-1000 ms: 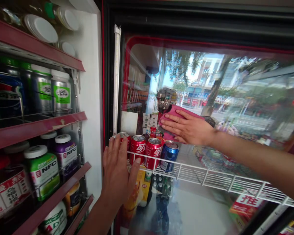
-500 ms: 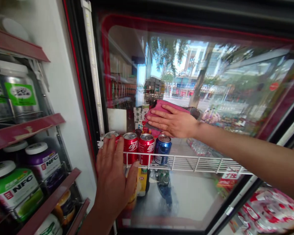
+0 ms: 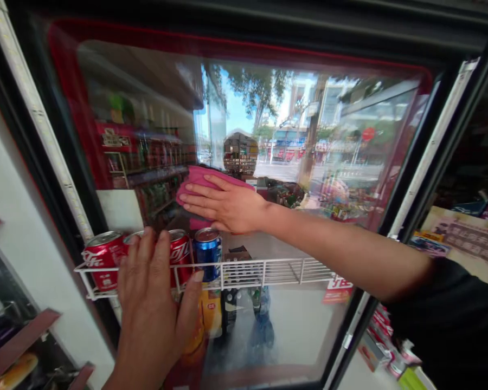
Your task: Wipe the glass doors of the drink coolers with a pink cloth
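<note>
My right hand [image 3: 228, 203] lies flat with its fingers stretched over a pink cloth [image 3: 193, 181], pressing it against the glass door [image 3: 154, 124]. My left hand [image 3: 152, 303] is open, fingers up and thumb apart, in front of the white wire rack [image 3: 264, 273]. Its fingertips partly hide a red can; whether they touch it I cannot tell. On the rack stand a red soda can [image 3: 103, 254] at the left end, another red can [image 3: 179, 249] right of my fingers, and a blue can [image 3: 207, 252] just below the cloth.
A black door frame with a white strip [image 3: 431, 146] bounds the glass on the right. Shelves with dark red edges [image 3: 22, 346] stand at lower left. Packaged goods [image 3: 390, 346] sit at lower right. A street and reflected shop shelves show in the glass.
My view has swung right, so the door and cans sit further left. My left hand has shifted right along the cans. The right hand stays on the cloth above the blue can.
</note>
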`<action>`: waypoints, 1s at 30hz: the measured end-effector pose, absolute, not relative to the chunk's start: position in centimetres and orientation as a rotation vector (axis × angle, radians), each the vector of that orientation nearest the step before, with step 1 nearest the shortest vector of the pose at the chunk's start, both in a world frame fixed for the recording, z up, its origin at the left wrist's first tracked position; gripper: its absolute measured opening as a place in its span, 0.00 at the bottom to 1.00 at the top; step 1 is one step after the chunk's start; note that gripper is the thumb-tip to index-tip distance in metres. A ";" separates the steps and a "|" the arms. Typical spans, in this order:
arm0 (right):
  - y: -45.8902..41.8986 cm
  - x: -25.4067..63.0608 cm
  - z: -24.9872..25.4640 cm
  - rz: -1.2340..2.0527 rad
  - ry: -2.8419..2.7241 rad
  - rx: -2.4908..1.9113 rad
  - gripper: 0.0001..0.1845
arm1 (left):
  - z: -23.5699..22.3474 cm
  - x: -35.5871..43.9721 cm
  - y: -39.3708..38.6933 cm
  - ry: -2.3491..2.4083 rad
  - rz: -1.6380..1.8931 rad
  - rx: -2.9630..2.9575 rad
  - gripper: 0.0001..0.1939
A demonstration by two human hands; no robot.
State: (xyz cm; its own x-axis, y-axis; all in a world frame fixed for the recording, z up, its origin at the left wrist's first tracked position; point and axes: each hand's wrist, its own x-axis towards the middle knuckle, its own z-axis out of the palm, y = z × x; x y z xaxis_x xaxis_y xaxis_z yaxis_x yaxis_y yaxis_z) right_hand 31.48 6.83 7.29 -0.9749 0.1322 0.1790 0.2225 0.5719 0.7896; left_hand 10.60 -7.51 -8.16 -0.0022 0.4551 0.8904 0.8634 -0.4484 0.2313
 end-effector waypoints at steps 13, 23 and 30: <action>2.4 57.5 4.5 -1.409 -2.500 -0.604 0.47 | -7.4 21.6 -6.9 -1.262 -1.439 -1.993 0.44; 2.0 58.9 3.3 -1.242 -2.479 -0.708 0.50 | -7.4 23.2 -7.1 -1.307 -1.417 -1.977 0.45; 3.9 46.9 3.2 -1.214 -2.583 -0.604 0.44 | -7.6 23.4 -8.2 -1.314 -1.406 -1.945 0.44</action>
